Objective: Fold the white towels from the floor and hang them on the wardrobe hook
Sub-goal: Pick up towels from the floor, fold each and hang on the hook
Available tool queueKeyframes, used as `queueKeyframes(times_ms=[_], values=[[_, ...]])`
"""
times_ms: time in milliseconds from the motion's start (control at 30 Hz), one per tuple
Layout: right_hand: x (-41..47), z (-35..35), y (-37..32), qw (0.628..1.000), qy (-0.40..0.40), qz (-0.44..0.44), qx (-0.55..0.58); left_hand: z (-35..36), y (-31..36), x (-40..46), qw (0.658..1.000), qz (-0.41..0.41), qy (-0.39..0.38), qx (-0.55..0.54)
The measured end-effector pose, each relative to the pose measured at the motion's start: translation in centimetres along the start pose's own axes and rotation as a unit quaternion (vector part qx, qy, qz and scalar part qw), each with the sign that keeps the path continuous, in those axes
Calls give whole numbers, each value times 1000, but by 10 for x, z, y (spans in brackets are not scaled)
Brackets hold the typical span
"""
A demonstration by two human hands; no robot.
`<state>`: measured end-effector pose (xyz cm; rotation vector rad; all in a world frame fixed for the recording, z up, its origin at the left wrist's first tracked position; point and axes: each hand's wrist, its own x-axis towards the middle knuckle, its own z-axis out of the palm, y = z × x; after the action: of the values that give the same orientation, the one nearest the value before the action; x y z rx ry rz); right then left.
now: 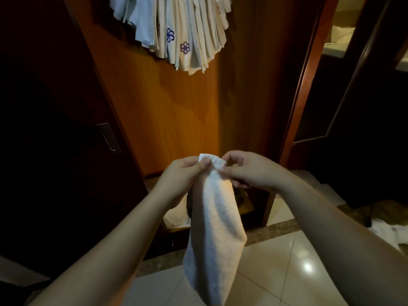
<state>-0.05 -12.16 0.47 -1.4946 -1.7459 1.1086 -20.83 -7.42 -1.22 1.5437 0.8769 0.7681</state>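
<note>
A white towel (215, 228) hangs folded lengthwise in front of me, its lower end dangling over the floor tiles. My left hand (183, 175) pinches its top edge between thumb and fingers. My right hand (245, 171) pinches the same top edge from the right, close beside the left. Above, several folded white towels (176, 29), some with purple flower embroidery, hang in a fan on the wooden wardrobe panel (167, 111). The hook itself is hidden behind them.
A dark wardrobe door with a metal handle (109, 138) stands at left. More white cloth (390, 235) lies on the floor at far right. A pale bundle (176, 215) sits low in the wardrobe. Glossy floor tiles (287, 268) lie below.
</note>
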Motion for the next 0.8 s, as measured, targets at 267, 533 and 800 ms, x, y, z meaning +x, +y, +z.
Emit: queueKeyframes(times_ms=[267, 533, 800], values=[[7, -18, 59, 935, -153, 124, -295, -29, 9, -2, 998, 34, 43, 6], [-15, -56, 57, 950, 153, 3, -273, -47, -10, -1, 989, 44, 122, 65], [-19, -26, 62, 926, 368, -76, -43, -35, -12, 0, 979, 77, 177, 66]])
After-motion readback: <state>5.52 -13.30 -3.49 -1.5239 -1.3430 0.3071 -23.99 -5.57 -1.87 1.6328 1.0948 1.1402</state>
